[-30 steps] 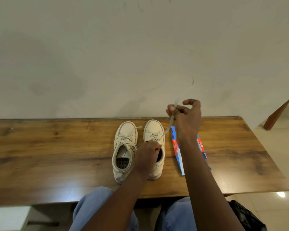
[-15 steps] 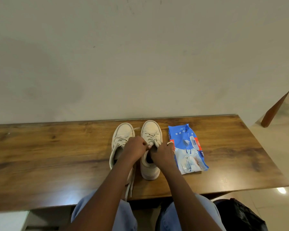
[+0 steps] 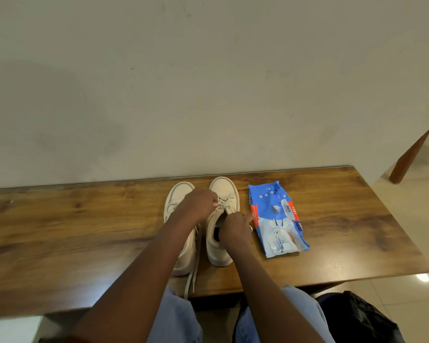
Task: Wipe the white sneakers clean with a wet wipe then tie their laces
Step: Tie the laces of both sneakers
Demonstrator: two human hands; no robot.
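Though partly hidden, laces point(image 3: 226, 203) between fingers point(image 3: 210, 202).

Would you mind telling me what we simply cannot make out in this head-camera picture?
- Head view: whether the laces of the white sneaker beside the blue wet-wipe pack are knotted; the left hand and right hand gripping them cover that spot.
- Head view: the other white sneaker's tongue, under the left forearm.
- Head view: the pack's print, too small.
- Head view: the black bag, cut by the bottom edge.
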